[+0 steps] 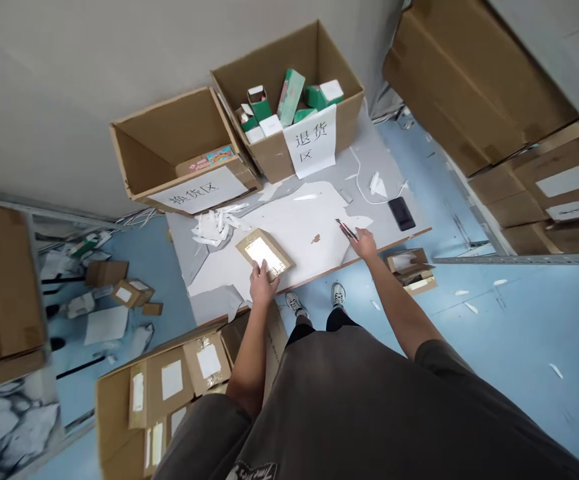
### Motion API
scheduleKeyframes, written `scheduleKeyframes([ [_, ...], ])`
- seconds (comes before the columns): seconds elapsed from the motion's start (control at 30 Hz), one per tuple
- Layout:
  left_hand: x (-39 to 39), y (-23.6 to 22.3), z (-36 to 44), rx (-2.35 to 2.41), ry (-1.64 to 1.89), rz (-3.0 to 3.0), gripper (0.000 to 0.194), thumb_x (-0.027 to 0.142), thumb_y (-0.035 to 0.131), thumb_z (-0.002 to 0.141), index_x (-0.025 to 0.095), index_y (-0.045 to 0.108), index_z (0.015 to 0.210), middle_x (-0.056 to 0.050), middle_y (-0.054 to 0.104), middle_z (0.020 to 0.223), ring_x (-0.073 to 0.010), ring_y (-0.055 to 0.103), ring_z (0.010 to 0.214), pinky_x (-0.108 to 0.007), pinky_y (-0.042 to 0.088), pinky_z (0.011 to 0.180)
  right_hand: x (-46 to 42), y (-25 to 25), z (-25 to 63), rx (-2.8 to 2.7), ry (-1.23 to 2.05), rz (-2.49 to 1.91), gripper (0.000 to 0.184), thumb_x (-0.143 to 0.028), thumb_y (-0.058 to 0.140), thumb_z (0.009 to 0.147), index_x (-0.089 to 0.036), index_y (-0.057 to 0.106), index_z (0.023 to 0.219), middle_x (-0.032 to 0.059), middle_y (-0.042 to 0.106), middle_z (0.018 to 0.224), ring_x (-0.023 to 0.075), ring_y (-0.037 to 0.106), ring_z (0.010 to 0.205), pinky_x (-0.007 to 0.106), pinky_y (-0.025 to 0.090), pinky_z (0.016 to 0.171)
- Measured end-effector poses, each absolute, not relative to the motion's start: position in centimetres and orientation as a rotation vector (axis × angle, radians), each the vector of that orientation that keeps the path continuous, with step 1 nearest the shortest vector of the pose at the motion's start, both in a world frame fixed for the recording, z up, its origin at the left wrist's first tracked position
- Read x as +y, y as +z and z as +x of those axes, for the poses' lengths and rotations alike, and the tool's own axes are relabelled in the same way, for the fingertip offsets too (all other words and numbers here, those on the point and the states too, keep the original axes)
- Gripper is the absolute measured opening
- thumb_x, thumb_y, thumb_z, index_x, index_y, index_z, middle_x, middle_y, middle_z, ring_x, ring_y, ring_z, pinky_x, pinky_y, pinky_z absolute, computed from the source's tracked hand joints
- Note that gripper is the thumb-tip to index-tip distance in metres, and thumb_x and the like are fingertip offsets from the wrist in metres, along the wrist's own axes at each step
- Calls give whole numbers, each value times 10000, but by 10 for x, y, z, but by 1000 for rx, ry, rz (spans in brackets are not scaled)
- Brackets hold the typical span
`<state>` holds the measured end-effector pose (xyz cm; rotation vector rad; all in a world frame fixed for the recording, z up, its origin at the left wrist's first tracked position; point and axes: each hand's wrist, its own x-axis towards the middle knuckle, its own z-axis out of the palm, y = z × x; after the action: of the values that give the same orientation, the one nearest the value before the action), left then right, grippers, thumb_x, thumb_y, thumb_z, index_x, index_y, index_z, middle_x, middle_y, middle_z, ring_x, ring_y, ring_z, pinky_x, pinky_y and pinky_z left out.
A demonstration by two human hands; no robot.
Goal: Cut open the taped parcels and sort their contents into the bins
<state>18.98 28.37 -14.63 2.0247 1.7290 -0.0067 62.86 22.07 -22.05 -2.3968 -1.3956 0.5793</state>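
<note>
A small cardboard box (280,251) with a white label lies on the table in front of me, or just above it; I cannot tell which. My left hand (263,283) grips its near edge, fingers resting on the label. Over the table's near right part, my right hand (364,244) is closed around a red and black box cutter (345,229), which points up and to the left. A gap of white table surface (314,207) separates the cutter from the box. Whether the blade is out is too small to see.
Two big open cartons stand at the back, a left carton (142,160) and a right carton (352,110) holding green and white boxes. A phone (401,213) lies at right, crumpled paper strips (213,227) at left. Below left is a large carton (112,400) of labelled parcels.
</note>
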Motion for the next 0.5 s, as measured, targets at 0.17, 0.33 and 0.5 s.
scheduleKeyframes([
  [0.17, 257, -147, 203, 1879, -25, 1931, 979, 598, 754, 907, 235, 321, 1707, -203, 268, 1762, -451, 338, 1565, -591, 421, 1227, 240, -272, 639, -1299, 755, -2462, 451, -301, 611, 1000, -27, 644, 1357, 288, 619, 1338, 305, 572, 1207, 434, 439, 1039],
  [0.33, 277, -142, 188, 1882, 51, 1939, 674, 551, 605, 1020, 224, 504, 1602, -175, 493, 1607, -388, 404, 1510, -548, 398, 1253, 256, -270, 635, -1172, 833, -2417, 391, -250, 623, 954, -151, 603, 1331, 225, 678, 1256, 303, 694, 1034, 450, 530, 960],
  [0.5, 338, -138, 150, 1839, 165, 1906, 682, 435, 744, 947, 204, 533, 1552, -167, 452, 1657, -377, 413, 1525, -507, 389, 1264, 279, -203, 557, -1182, 1105, -2085, 532, -261, 581, 952, -154, 420, 1447, 106, 777, 1061, 169, 685, 656, 318, 573, 701],
])
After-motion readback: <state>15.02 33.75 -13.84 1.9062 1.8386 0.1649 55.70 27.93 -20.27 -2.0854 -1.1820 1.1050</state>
